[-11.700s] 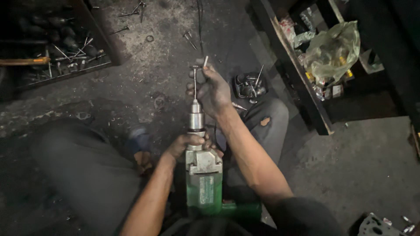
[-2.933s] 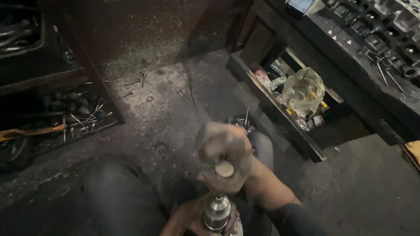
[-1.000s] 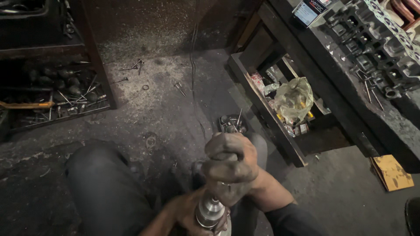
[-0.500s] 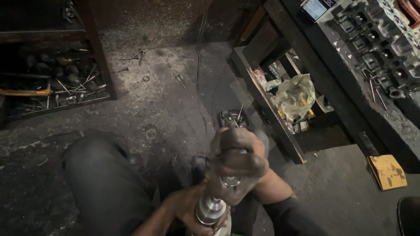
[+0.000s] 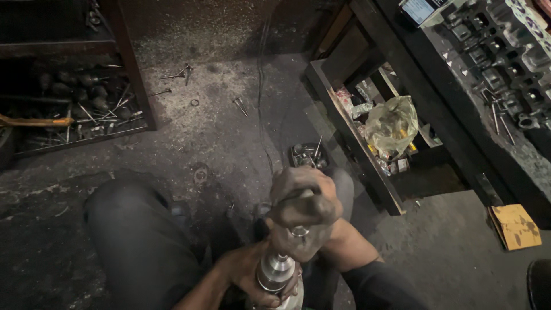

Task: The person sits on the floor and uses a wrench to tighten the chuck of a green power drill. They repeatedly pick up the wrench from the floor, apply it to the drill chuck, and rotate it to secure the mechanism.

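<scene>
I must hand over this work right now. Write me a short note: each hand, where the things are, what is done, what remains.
Right hand: closed over the top of the tool, hiding the part in its grip.
Left hand: wrapped around the silver chuck, steadying it upright between the knees.
Nearby: small tin of parts on the floor; loose valves further off.
Done or left: cannot tell from this view.

Silver drill chuck point(image 5: 276, 271); yellowish plastic bag point(image 5: 392, 123) at two o'clock; ochre cardboard piece point(image 5: 515, 225) at four o'clock.

Right hand point(image 5: 301, 198) gripping a rod, perhaps a valve stem, left hand point(image 5: 252, 281) around silver chuck point(image 5: 276, 270)
</scene>
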